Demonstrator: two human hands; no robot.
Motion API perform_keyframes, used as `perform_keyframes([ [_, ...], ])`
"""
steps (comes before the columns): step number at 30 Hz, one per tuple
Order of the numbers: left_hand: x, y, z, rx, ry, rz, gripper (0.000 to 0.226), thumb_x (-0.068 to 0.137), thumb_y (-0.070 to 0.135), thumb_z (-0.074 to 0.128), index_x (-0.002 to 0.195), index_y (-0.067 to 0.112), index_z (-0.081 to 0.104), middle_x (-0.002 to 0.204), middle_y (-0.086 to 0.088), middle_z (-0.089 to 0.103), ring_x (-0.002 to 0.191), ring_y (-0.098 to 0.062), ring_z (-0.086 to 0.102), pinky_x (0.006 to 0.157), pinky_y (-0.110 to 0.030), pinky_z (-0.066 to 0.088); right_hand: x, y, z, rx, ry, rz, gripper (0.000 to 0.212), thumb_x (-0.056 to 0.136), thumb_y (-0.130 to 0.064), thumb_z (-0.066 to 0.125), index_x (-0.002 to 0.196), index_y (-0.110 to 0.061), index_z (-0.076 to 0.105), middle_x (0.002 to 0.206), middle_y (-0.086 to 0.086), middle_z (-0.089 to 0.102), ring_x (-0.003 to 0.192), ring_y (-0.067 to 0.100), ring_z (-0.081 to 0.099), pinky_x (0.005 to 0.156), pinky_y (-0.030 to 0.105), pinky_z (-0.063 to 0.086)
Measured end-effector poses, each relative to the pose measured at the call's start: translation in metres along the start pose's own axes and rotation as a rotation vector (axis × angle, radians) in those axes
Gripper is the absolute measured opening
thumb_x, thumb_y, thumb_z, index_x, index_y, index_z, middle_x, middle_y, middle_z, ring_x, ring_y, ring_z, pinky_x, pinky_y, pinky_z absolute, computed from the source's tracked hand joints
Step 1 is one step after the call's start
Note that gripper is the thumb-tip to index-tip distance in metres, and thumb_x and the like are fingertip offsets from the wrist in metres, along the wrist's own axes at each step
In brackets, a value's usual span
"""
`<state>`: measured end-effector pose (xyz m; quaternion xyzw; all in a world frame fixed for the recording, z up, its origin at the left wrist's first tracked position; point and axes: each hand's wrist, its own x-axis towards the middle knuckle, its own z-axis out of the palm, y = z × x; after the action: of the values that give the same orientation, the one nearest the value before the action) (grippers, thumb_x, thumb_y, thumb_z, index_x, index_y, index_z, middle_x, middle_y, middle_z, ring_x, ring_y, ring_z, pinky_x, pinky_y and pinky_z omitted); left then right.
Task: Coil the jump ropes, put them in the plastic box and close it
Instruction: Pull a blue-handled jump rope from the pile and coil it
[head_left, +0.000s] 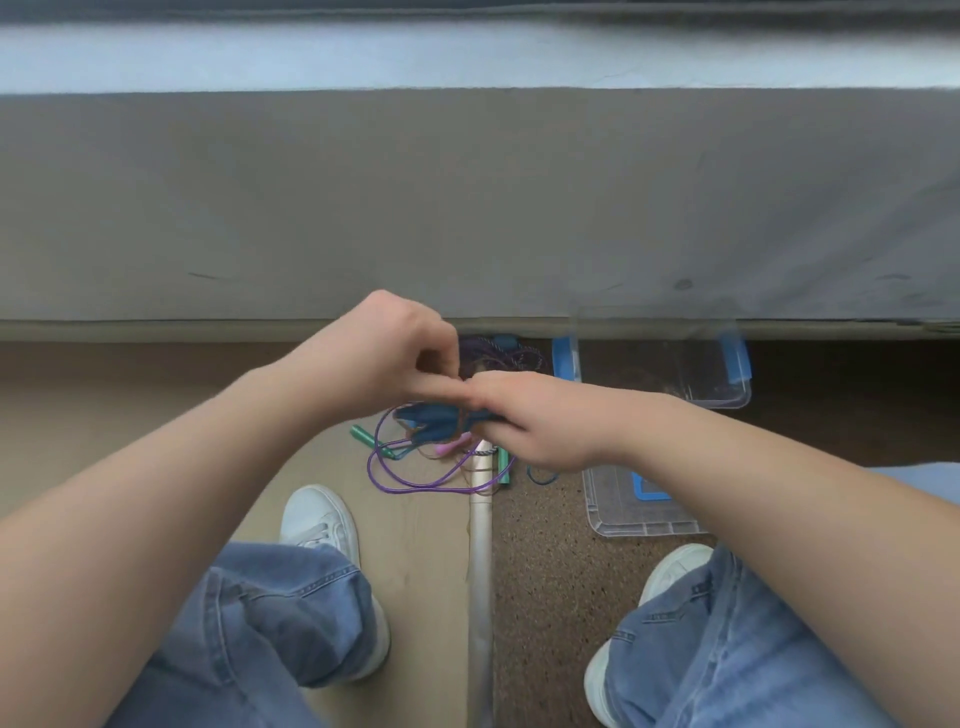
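near edge: person's knees in jeans, white shoes on floor, metal floor strip (480, 571) running betw them. box lid (623, 519) is lying flat on floor near-right, off the box, r forearm partly covering it. just past it, mid-scene, a loose tangle is sitting on the floor: green handles (366, 438), pink handle (451, 447), thin cords, not coiled. purple rope (415, 484) is looping down from the held bundle; can't tell if it's touching floor. right hand (530, 421) is gripping blue handles (439, 415), fingers wrapped round them, holding them above the tangle. left hand (395, 348) is sitting just left of it, fingers curled in, tips meeting r thumb; prob pinching cord but can't tell. farther: purple coil (511, 356) is lying at the wall base, looks wound, not in box. plastic box (727, 397) is standing open far-right by the wall, looking empty as far as visible. progress guess: early-mid. 1 rope coiled, 1 in hand being coiled, others waiting; loading + closing lid all pending.
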<state>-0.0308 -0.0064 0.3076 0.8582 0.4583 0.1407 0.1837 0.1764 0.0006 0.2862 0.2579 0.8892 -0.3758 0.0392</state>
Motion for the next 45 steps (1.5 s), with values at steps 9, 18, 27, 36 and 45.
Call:
perform_keyframes([
  [9,-0.010,0.006,0.023,-0.811,0.044,-0.571,0.049,0.085,0.050,0.061,0.055,0.012,0.059,0.049,0.002,0.044,0.047,-0.012,0.034,0.046,-0.023,0.030,-0.005,-0.002,-0.011,0.199,0.160,0.025,0.019,0.099,-0.015,0.053,0.094,-0.034,0.054,0.080,-0.018,0.057,0.071,0.001,0.053,0.067,0.022,0.040],
  [18,-0.002,0.022,0.040,-0.881,0.217,-0.820,0.036,0.105,0.030,0.043,0.075,0.018,0.060,0.050,0.008,0.043,0.045,-0.011,0.033,0.042,-0.020,0.028,-0.005,0.014,-0.012,0.385,0.469,0.195,0.041,0.099,-0.025,0.050,0.140,-0.023,0.052,0.110,-0.008,0.065,0.096,0.009,0.060,0.094,0.034,0.048],
  [27,-0.009,0.048,0.053,-0.179,0.030,-0.431,0.027,0.102,0.032,0.037,0.095,0.022,0.061,0.078,-0.001,0.066,0.078,-0.026,0.060,0.070,-0.040,0.047,-0.006,0.021,-0.012,0.246,0.506,0.247,0.039,0.101,-0.020,0.050,0.139,-0.025,0.051,0.100,-0.006,0.066,0.075,0.005,0.056,0.074,0.028,0.042],
  [36,-0.009,0.028,0.023,0.424,0.051,-0.040,0.048,0.090,0.051,0.027,0.072,0.022,0.060,0.062,0.004,0.056,0.054,-0.025,0.056,0.046,-0.026,0.028,-0.005,0.023,-0.001,-0.145,0.290,0.219,0.034,0.101,-0.019,0.047,0.135,-0.020,0.051,0.120,0.007,0.062,0.109,0.027,0.058,0.091,0.041,0.045],
  [45,-0.009,0.000,0.001,-0.156,0.130,-0.238,0.041,0.080,0.059,0.058,0.053,0.028,0.056,0.047,0.010,0.041,0.046,-0.008,0.035,0.048,-0.015,0.027,-0.012,-0.002,-0.008,0.152,0.135,-0.021,0.014,0.100,-0.018,0.053,0.113,-0.022,0.055,0.094,-0.008,0.057,0.083,0.008,0.053,0.076,0.029,0.043],
])
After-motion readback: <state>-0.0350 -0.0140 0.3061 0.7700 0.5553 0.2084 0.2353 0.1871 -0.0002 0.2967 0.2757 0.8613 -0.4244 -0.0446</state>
